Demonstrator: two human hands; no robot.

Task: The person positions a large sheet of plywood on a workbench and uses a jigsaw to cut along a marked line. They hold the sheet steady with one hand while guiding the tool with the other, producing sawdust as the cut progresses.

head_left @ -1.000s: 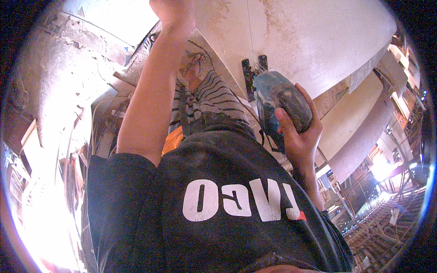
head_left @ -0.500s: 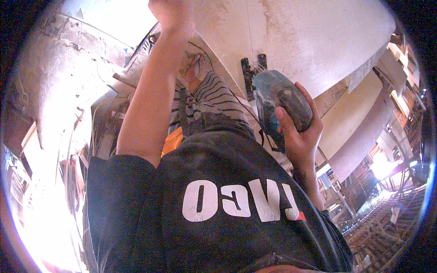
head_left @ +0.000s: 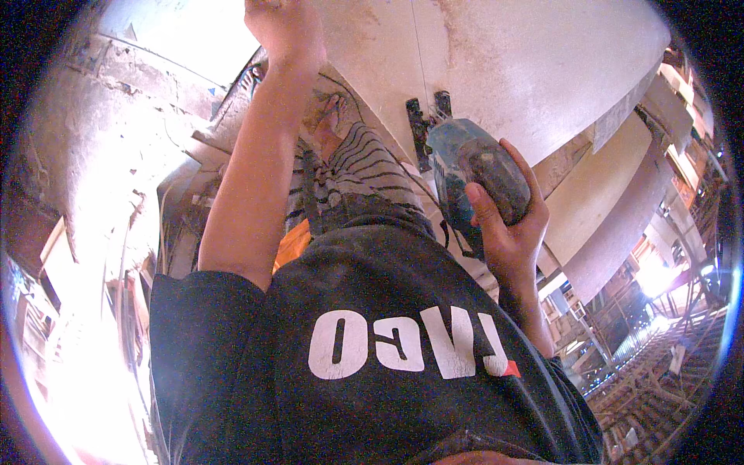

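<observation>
My right hand (head_left: 515, 225) is wrapped round the dark grip of a jigsaw (head_left: 457, 147) with a dusty teal body. Its black base plate (head_left: 418, 132) rests at the near edge of a large pale board (head_left: 535, 70). A thin dark line runs across the board down to the front of the saw; the blade itself is hidden. My left hand (head_left: 285, 35) reaches out at the top of the view, beside the board's left edge. Its fingers are cut off by the frame and washed out by glare, so their grip does not show.
More pale curved sheets (head_left: 612, 232) lie below the board on the right. A cable hangs near the saw's rear. My bare foot (head_left: 329, 116) and striped trouser leg (head_left: 372, 163) are under the board's left edge. Strong glare hides much of the left side.
My left hand and forearm have shifted slightly toward me. The board sits a little higher in the view. The jigsaw stays in my right hand, almost unmoved.
</observation>
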